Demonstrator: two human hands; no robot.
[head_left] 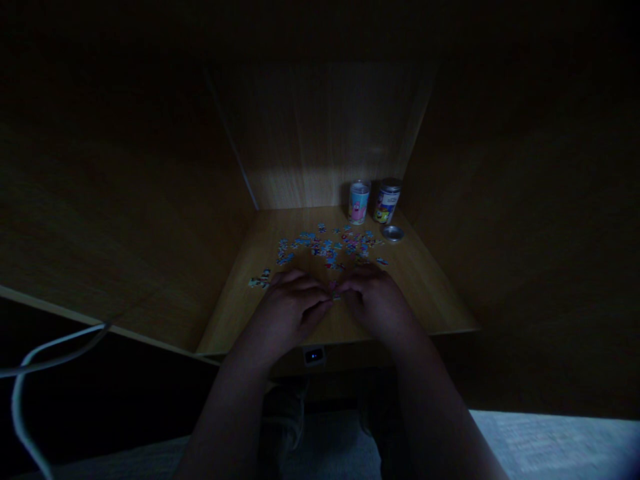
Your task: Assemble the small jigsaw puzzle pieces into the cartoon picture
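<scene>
Between my two hands, small pinkish jigsaw puzzle pieces lie near the front of the wooden shelf. My left hand is curled, its thumb and fingertips closed at the left side of these pieces. From the right, my right hand reaches them with its fingers bent together. The picture is dark, and the fingertips hide part of what they grip. Beyond the hands, many loose jigsaw pieces are spread over the shelf. A small cluster of pieces sits left of my left hand.
At the back right stand a clear can with a pink and blue print and a can with a metal lid. A round metal lid lies before them. Wooden walls rise on both sides. A white cable hangs at far left.
</scene>
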